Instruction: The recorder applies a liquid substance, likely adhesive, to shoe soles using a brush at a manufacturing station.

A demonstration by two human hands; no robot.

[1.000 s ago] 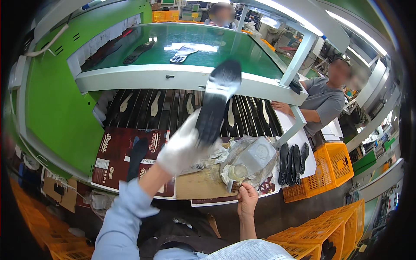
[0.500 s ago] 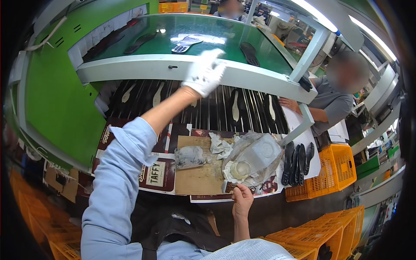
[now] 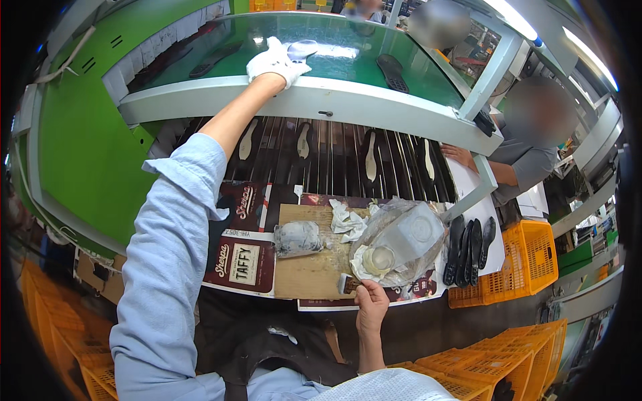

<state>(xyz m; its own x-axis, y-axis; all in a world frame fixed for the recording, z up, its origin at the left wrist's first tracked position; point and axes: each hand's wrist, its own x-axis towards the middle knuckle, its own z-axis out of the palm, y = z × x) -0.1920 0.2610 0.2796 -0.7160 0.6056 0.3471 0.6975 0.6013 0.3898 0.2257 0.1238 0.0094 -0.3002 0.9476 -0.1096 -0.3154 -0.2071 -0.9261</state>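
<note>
My left hand [image 3: 275,61], in a white glove, reaches far up over the pale rail onto the green upper conveyor belt [image 3: 334,57] and rests on a shoe sole [image 3: 301,49] lying there. My right hand [image 3: 370,304], bare, sits at the near edge of the cardboard work board [image 3: 314,267] and pinches a small brush [image 3: 349,284]. Beside it stands a plastic-wrapped glue pot [image 3: 381,257] and a wrapped clear container [image 3: 414,234].
Another black sole [image 3: 392,72] lies on the upper belt. Several soles ride on the dark slatted lower conveyor [image 3: 334,157]. Black soles [image 3: 468,247] are stacked at the right by an orange crate [image 3: 521,264]. A co-worker in grey [image 3: 528,157] stands at the right.
My left hand has carried the black sole from above the workbench up onto the green upper belt. My right hand has stayed at the board's near edge.
</note>
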